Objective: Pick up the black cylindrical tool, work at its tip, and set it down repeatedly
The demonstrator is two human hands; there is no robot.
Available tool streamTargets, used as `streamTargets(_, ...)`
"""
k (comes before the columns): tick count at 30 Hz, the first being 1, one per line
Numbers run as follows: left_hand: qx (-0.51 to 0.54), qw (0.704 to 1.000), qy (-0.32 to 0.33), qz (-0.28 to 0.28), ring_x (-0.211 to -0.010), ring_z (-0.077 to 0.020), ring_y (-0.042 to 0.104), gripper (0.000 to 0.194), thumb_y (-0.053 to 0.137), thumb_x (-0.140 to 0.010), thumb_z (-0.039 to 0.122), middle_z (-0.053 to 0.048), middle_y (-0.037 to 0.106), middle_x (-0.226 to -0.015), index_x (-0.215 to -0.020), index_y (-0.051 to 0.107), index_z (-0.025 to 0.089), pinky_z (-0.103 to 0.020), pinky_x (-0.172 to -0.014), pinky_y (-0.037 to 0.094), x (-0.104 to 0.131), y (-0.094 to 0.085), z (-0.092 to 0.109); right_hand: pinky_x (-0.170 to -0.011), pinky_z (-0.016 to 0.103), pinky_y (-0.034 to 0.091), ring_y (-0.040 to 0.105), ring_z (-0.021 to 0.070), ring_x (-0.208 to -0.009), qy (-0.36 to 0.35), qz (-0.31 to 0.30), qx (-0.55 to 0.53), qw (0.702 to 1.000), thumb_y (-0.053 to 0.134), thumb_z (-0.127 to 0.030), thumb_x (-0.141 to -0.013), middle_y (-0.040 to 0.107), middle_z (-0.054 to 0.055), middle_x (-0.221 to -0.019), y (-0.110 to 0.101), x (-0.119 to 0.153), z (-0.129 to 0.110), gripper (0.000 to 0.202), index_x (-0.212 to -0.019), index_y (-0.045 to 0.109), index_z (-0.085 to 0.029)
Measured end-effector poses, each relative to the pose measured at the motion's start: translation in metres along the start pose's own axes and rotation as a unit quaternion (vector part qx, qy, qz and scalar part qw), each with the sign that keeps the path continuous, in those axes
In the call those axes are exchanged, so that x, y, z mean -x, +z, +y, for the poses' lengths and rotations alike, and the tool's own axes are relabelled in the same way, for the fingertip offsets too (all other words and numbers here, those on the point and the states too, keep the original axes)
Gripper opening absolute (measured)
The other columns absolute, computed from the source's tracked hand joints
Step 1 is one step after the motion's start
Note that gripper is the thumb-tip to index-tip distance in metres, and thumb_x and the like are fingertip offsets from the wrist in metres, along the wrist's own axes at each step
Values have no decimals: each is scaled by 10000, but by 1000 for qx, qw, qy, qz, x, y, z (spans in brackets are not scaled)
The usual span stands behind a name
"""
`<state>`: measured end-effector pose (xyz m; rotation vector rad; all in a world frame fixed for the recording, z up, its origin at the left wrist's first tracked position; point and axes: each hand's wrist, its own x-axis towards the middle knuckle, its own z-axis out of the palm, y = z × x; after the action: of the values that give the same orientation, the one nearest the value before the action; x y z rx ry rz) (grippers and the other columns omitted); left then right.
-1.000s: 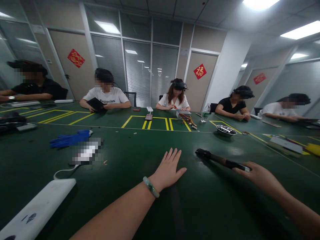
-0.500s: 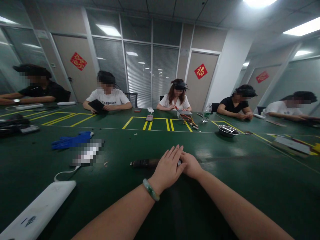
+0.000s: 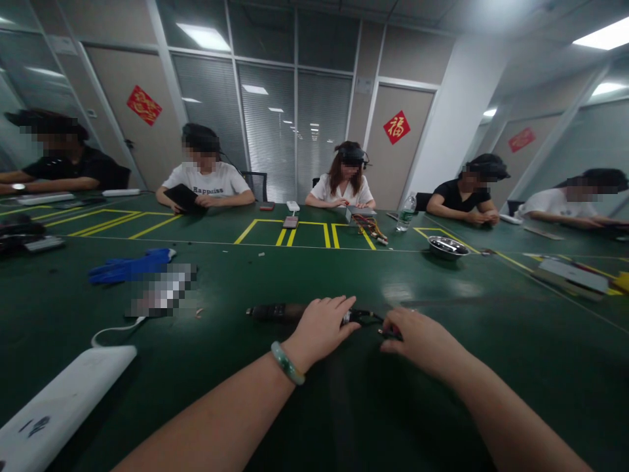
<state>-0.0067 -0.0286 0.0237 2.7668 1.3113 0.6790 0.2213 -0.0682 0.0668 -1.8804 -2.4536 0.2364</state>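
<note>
A dark electric screwdriver [image 3: 278, 313] lies lengthwise on the green table, its bit end pointing left. My left hand [image 3: 322, 328], with a jade bangle at the wrist, is laid over its rear part, thumb on the near side and fingers across the top. Under the palm the tool's middle is hidden. From its rear end a black cord [image 3: 367, 316] runs right to my right hand [image 3: 417, 337]. The right fingers are bent and closed around the cord, and a small end of it pokes out by the thumb.
Left of my hands lie a phone [image 3: 164, 288], a blue glove [image 3: 130, 265] and a white power bank [image 3: 66, 406]. Further off are a metal bowl [image 3: 447, 248], a water bottle [image 3: 406, 213] and a box with coloured wires [image 3: 361, 216]. Several people sit across the table.
My right hand has moved right, away from the left hand, and now has the cord in its fingers. The cord and the screwdriver's rear end have come into view.
</note>
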Motion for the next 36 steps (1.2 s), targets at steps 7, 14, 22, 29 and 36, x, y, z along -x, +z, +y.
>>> streamTargets(7, 6, 1000, 0, -25, -1124, -225, 544, 438, 525, -918, 456, -23, 583, -1266, -1318, 472, 284, -393, -941, 415, -2, -6, 2, -699, 301, 378, 591, 213, -870, 61, -50, 34, 996, 722, -241, -728, 602, 40, -982, -7, 20, 4, 228, -933, 627, -208)
streamTargets(14, -13, 999, 6, -34, -986, -212, 559, 301, 577, -869, 381, -34, 603, -1065, -1137, 550, 247, -348, -874, 416, -2, -10, 11, -678, 301, 380, 614, 232, -869, 100, -49, 41, 993, 679, -304, -789, 645, 73, -960, 4, 10, -7, 267, -1005, 592, -174)
streamTargets(22, -32, 998, 16, -52, -913, -206, 545, 241, 572, -806, 290, -38, 573, -991, -1035, 546, 217, -338, -810, 429, 1, -14, 18, -629, 254, 372, 612, 176, -806, 90, -52, -66, 992, 615, -288, -815, 662, 28, -890, 12, 1, 10, 204, -1002, 624, -207)
streamTargets(29, -27, 998, 46, -46, -926, -198, 553, 124, 531, -873, 239, -29, 579, -991, -994, 553, 222, -337, -814, 426, 1, -9, 19, -557, 224, 391, 604, 126, -637, 70, -98, -161, 980, 569, -215, -818, 681, 6, -813, 9, 3, -1, 189, -980, 668, -212)
streamTargets(36, -31, 998, 51, -36, -927, -200, 563, 77, 582, -876, 233, -20, 594, -990, -944, 548, 217, -337, -799, 421, -4, -4, 22, -615, 264, 397, 611, 174, -705, 77, -36, -77, 993, 637, -232, -789, 676, 24, -753, 9, 1, -18, 78, -801, 710, -208)
